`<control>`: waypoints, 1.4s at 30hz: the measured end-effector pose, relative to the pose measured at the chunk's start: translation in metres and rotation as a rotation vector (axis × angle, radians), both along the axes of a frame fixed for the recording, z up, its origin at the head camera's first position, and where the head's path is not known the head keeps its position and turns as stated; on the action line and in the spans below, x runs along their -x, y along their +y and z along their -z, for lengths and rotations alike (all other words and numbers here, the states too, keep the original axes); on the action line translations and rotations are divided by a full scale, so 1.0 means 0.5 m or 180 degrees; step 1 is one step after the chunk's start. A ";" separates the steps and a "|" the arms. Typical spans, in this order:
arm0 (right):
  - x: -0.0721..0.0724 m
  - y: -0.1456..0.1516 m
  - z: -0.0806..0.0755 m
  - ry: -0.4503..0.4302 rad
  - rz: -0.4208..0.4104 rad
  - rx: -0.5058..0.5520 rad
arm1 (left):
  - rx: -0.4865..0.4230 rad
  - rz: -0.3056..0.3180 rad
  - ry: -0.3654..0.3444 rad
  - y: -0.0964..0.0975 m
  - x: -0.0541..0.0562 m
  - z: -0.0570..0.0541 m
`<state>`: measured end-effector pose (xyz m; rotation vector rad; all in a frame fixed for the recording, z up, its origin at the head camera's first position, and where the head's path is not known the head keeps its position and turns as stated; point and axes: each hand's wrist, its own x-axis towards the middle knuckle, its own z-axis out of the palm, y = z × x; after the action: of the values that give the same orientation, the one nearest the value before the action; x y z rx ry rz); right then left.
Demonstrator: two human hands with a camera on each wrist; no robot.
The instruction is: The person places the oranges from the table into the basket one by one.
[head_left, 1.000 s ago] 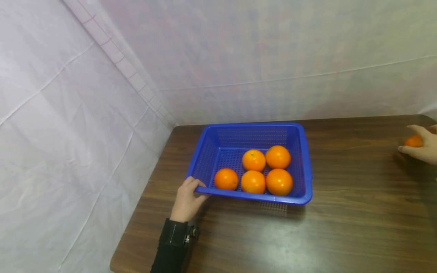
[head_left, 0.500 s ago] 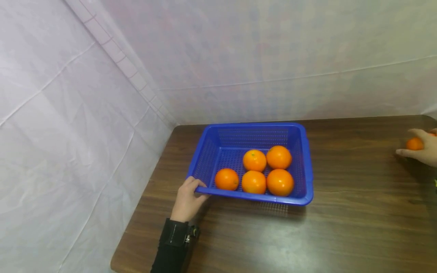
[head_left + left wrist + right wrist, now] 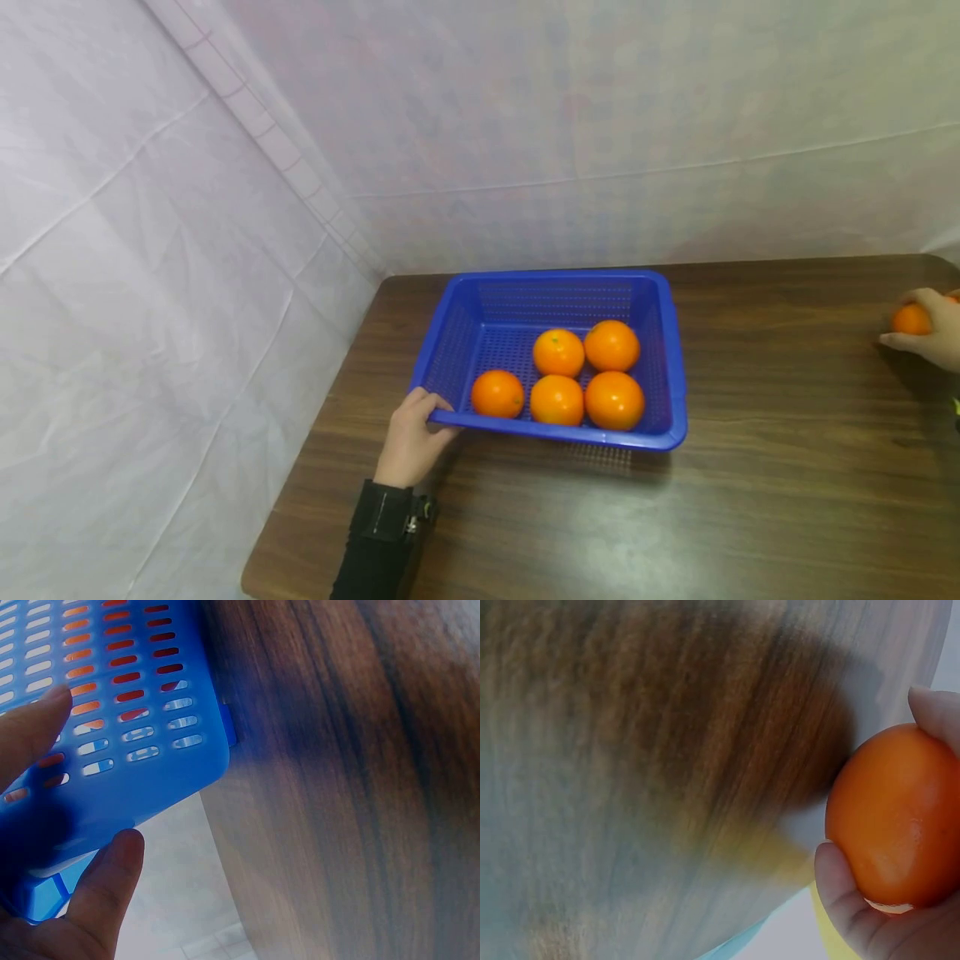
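Observation:
A blue perforated plastic basket (image 3: 677, 375) stands on the wooden table, holding several oranges (image 3: 614, 401) toward its front and right. At its front left corner my left hand (image 3: 411, 440) grips the rim. The left wrist view shows thumb and finger on either side of the basket's corner (image 3: 187, 761), with orange colour behind the slots. Far to the right, my right hand (image 3: 937, 333) holds an orange (image 3: 900, 817) between thumb and fingers, low over the table. Part of that hand is cut off by the frame edge.
The brown wood-grain table (image 3: 787, 433) runs under everything, with its left edge near my left arm. White sheeting (image 3: 637, 125) hangs behind it and on the left. A bit of orange colour shows behind my right hand.
My right hand has shifted slightly and its fingers have closed round the orange at the far right. The left hand and basket stay in place.

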<state>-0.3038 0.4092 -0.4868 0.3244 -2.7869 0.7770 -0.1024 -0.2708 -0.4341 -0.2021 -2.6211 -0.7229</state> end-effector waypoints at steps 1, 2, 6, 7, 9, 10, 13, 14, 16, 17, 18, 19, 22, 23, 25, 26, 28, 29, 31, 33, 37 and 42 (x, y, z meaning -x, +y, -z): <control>-0.001 0.001 0.000 -0.0003 -0.0004 0.0003 | -0.0004 0.0000 -0.0005 0.000 0.000 0.000; -0.002 0.001 0.000 0.0001 -0.0012 0.0006 | -0.0007 0.0003 -0.0008 0.001 0.000 0.000; -0.006 -0.001 -0.004 0.0026 -0.0016 0.0012 | -0.0007 0.0016 0.0009 0.001 0.000 -0.002; -0.008 -0.003 -0.007 0.0025 -0.0009 0.0005 | -0.0003 0.0021 0.0013 0.000 0.000 -0.002; -0.011 -0.008 -0.012 0.0032 0.0010 -0.0024 | 0.0005 0.0026 0.0018 0.000 0.000 -0.002; -0.014 -0.011 -0.015 0.0019 0.0026 -0.0048 | 0.0005 0.0025 0.0014 0.000 0.000 -0.002; -0.018 -0.022 -0.025 -0.0023 0.0097 -0.0133 | -0.0004 0.0020 -0.0002 0.001 0.000 -0.003; -0.020 -0.026 -0.029 -0.0042 0.0108 -0.0148 | -0.0010 0.0019 -0.0009 0.001 0.000 -0.004; -0.022 -0.035 -0.038 -0.0061 0.0116 -0.0178 | -0.0019 0.0017 -0.0019 0.001 0.000 -0.005; -0.023 -0.039 -0.042 -0.0061 0.0112 -0.0205 | -0.0022 0.0017 -0.0023 0.001 0.000 -0.005; -0.024 -0.043 -0.047 -0.0057 0.0105 -0.0237 | -0.0022 0.0015 -0.0025 0.001 0.000 -0.005; -0.025 -0.047 -0.052 -0.0068 0.0104 -0.0280 | -0.0025 0.0015 -0.0027 0.002 0.000 -0.005; -0.028 -0.059 -0.066 -0.0141 0.0145 -0.0447 | -0.0028 0.0007 -0.0031 0.002 0.000 -0.005; -0.029 -0.063 -0.070 -0.0178 0.0164 -0.0510 | -0.0035 0.0004 -0.0034 0.002 0.000 -0.006; -0.032 -0.072 -0.080 -0.0273 0.0201 -0.0624 | -0.0047 -0.0001 -0.0039 0.003 0.000 -0.006; -0.033 -0.076 -0.084 -0.0297 0.0204 -0.0664 | -0.0049 -0.0003 -0.0043 0.003 0.000 -0.006; -0.035 -0.085 -0.092 -0.0286 0.0182 -0.0787 | -0.0053 -0.0003 -0.0049 0.003 0.000 -0.005; -0.037 -0.090 -0.096 -0.0282 0.0158 -0.0839 | -0.0056 -0.0003 -0.0052 0.003 0.001 -0.005; -0.039 -0.100 -0.103 -0.0270 0.0094 -0.0931 | -0.0055 -0.0001 -0.0058 0.003 0.001 -0.005; -0.041 -0.112 -0.109 -0.0235 0.0013 -0.1002 | -0.0060 -0.0002 -0.0066 0.003 0.000 -0.005; -0.043 -0.132 -0.120 -0.0216 -0.0154 -0.1042 | -0.0062 -0.0008 -0.0078 0.003 0.000 -0.006; -0.040 -0.155 -0.132 -0.0252 -0.0328 -0.1096 | -0.0070 -0.0003 -0.0072 0.003 -0.001 -0.006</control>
<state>-0.2839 0.3317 -0.4209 0.5102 -2.9946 0.3308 -0.1020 -0.2692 -0.4311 -0.1873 -2.6330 -0.7576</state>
